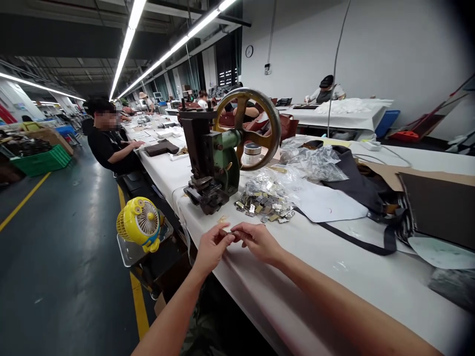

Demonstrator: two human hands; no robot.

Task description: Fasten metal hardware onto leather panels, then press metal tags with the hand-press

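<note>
My left hand [214, 247] and my right hand [259, 241] meet at the near edge of the white-covered table [297, 262]. Thumbs and fingertips of both pinch one small dark piece [230, 233], mostly hidden by the fingers; its kind cannot be made out. Just beyond them lies a pile of small shiny metal plates [265, 205], silver and brass-coloured, spilling from a clear plastic bag [272, 183]. A hand press [211, 163] with a green and dark body stands behind my left hand, its large handwheel [275, 128] on the right side.
A yellow fan [143, 222] stands on a tray left of the table. Dark fabric [356, 178], a white sheet [326, 200] and a black strap [356, 243] lie to the right. A person in black [106, 138] sits farther along the table's left side.
</note>
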